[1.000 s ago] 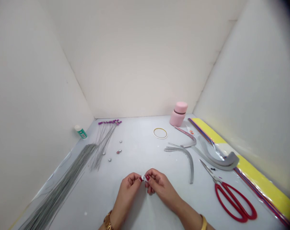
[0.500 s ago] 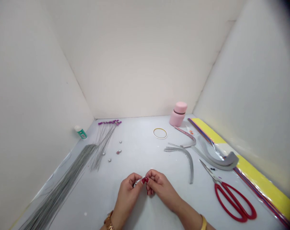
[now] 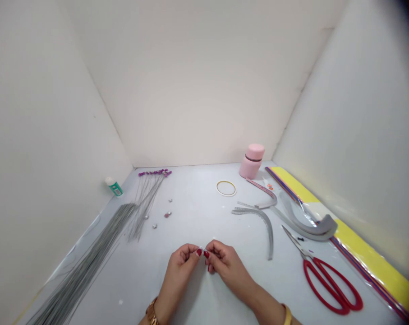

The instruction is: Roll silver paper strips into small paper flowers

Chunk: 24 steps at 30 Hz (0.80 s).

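1. Fingertips (image 3: pixel 199 252): red-painted nails on both hands; the thumb and fingertips of each hand are pressed together, and the two hands meet closely around one tiny item.
2. Small silvery-white piece (image 3: pixel 201 248): pinched between the hands above the table, mostly hidden by the fingertips. Its long axis appears to run left to right between the hands, though it is too small to tell which way it points.
3. Left hand (image 3: pixel 182 267): raised, fingers curled inward; a gold wristwatch (image 3: pixel 152 313) sits at the wrist.
4. Right hand (image 3: pixel 227 265): mirrors the left, fingers curled; a yellow bangle (image 3: pixel 287 314) sits at the wrist.
5. Step in hand, as judged: fine pinching work on the small piece, which calls for a steady, close grip.
6. White work surface (image 3: pixel 194 194): lies beneath the hands.
7. Silver beads (image 3: pixel 154 226): scattered ahead and to the left of the hands.
8. Purple-tipped wires (image 3: pixel 153 172) and a long bundle of grey wire stems (image 3: pixel 84 264): lie further left.
9. Grey curved strips (image 3: pixel 267 225), a pink jar (image 3: pixel 250 161), a gold ring (image 3: pixel 226 188) and red-handled scissors (image 3: pixel 331 286): lie ahead and to the right.
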{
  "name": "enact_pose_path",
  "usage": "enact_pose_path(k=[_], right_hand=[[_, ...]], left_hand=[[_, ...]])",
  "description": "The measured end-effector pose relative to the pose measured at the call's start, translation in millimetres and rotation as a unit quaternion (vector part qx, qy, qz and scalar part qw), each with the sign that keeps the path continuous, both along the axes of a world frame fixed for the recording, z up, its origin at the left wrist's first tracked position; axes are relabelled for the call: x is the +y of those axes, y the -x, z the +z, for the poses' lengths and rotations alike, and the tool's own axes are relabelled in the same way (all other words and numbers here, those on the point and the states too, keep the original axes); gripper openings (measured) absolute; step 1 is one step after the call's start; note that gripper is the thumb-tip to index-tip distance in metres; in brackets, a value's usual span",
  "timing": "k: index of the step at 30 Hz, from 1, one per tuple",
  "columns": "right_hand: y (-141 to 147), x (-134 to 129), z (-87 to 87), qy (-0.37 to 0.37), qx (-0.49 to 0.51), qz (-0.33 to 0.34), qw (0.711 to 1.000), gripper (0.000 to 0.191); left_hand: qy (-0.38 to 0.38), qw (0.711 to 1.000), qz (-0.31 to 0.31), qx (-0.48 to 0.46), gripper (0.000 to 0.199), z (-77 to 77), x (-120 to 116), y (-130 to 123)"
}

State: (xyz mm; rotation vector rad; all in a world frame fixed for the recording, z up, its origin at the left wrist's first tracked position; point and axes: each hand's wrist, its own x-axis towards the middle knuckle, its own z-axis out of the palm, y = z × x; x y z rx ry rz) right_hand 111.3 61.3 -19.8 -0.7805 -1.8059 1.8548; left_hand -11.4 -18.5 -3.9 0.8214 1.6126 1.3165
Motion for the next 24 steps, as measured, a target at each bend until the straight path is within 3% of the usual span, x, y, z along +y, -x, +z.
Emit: enact_pose_path(k=[24], right_hand=[[2.8, 0.0, 0.5, 0.061, 0.028, -0.001, 0.998, 0.027]], left_hand=[[-0.004, 1.000, -0.002, 0.025, 0.019, -4.6, 2.0, 0.3]])
